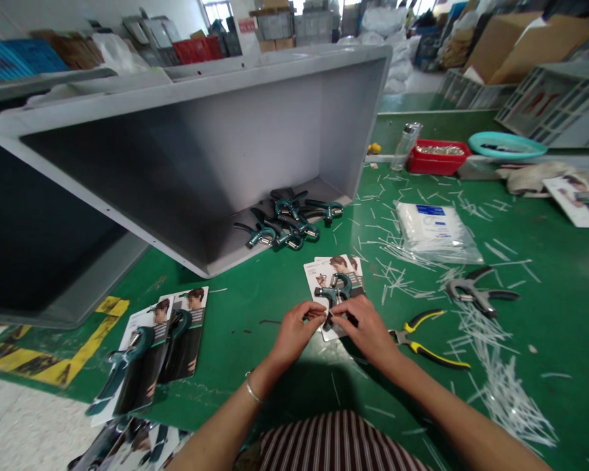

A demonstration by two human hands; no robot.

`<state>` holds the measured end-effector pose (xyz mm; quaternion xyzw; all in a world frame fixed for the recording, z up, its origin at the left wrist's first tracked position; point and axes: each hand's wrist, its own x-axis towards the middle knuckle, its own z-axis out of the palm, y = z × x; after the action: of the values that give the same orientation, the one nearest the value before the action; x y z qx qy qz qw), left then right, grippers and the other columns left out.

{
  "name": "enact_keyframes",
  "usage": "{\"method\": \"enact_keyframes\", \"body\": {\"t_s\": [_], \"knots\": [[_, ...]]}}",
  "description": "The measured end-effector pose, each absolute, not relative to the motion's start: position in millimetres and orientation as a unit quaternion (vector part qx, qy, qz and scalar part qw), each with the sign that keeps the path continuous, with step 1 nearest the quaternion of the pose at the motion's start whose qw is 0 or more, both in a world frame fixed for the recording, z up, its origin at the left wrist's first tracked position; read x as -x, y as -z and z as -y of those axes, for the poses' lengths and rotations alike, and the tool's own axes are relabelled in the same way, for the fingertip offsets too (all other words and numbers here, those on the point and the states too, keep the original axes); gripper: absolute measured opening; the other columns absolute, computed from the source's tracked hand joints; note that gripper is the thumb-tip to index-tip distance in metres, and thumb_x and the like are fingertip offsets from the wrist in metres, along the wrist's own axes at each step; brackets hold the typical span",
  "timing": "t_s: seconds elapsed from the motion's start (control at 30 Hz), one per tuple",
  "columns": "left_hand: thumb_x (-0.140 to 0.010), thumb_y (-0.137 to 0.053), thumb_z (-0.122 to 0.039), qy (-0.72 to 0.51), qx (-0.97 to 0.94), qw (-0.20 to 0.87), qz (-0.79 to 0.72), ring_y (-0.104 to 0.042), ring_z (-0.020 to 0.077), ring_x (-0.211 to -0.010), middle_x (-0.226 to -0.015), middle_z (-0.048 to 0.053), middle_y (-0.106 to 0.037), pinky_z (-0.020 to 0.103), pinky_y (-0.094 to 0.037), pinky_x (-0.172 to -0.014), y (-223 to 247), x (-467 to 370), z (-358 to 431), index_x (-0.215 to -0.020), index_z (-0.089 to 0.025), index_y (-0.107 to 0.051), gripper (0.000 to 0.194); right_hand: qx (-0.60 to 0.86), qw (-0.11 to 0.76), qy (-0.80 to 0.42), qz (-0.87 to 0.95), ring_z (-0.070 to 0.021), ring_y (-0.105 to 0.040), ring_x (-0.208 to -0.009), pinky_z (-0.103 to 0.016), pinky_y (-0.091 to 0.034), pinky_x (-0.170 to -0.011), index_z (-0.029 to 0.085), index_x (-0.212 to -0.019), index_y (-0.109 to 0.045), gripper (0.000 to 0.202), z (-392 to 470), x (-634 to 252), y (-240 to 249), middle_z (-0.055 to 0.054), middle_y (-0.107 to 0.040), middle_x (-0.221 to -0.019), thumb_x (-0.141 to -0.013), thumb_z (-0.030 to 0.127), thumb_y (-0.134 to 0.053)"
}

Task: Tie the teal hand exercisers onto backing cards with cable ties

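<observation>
A teal and black hand grip exerciser (342, 285) with a metal spring lies on a printed backing card (312, 277), which overlaps another card. My left hand (294, 332) comes in from the left, thumb and finger pinched together over the lower part of the hand grip. Opposite it, my right hand (367, 328) is also closed in a pinch, its fingertips nearly meeting the left ones. Whatever lies between the fingertips is too small to make out. Beside my right wrist lie pliers (426, 318) with yellow and black handles.
A tilted grey bin (275, 111) holds several hand grips (289, 226). Carded hand grips (137, 347) overlap at left. White plastic ties (513, 399) litter the right, around a bag of ties (436, 229) and a grey hand grip (471, 292). A red tray (436, 163) stands behind.
</observation>
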<state>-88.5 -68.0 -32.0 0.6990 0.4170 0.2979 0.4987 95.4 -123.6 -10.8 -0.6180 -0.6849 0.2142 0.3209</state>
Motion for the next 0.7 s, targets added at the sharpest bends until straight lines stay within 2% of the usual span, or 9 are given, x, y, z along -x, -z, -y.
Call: {"method": "enact_keyframes", "body": {"t_s": [0.17, 0.33, 0.7], "knots": [[-0.082, -0.065, -0.014, -0.326, -0.690, 0.488, -0.423, -0.066, 0.0134, -0.082, -0.091, 0.001, -0.072, 0.026, -0.052, -0.081, 29.6, 86.6, 70.3, -0.108, -0.021, -0.064, 0.027, 0.625, 0.248, -0.164, 0.722, -0.0219, -0.050, -0.087, -0.034, -0.031, -0.081, 0.019, -0.084, -0.065, 0.010, 125.6, -103.2, 9.8, -0.003, -0.067, -0.083, -0.092, 0.022, -0.061], [-0.082, -0.064, -0.012, -0.322, -0.700, 0.484, -0.415, -0.066, 0.0131, -0.083, -0.092, 0.001, -0.072, 0.027, -0.052, -0.082, 28.9, 82.2, 71.4, -0.109, -0.020, -0.063, 0.028, 0.613, 0.179, -0.097, 0.763, -0.0221, -0.047, -0.086, -0.035, -0.028, -0.079, 0.017, -0.083, -0.065, 0.016, 124.9, -105.2, 4.8, -0.006, -0.065, -0.081, -0.095, 0.023, -0.056], [-0.083, -0.063, -0.015, -0.312, -0.710, 0.480, -0.411, -0.067, 0.0137, -0.083, -0.092, 0.002, -0.073, 0.028, -0.053, -0.083, 26.2, 84.9, 70.4, -0.109, -0.020, -0.063, 0.026, 0.598, 0.150, -0.070, 0.784, -0.0229, -0.046, -0.086, -0.035, -0.027, -0.076, 0.017, -0.080, -0.063, 0.017, 121.1, -101.5, -2.3, -0.008, -0.064, -0.079, -0.095, 0.021, -0.055]]}}
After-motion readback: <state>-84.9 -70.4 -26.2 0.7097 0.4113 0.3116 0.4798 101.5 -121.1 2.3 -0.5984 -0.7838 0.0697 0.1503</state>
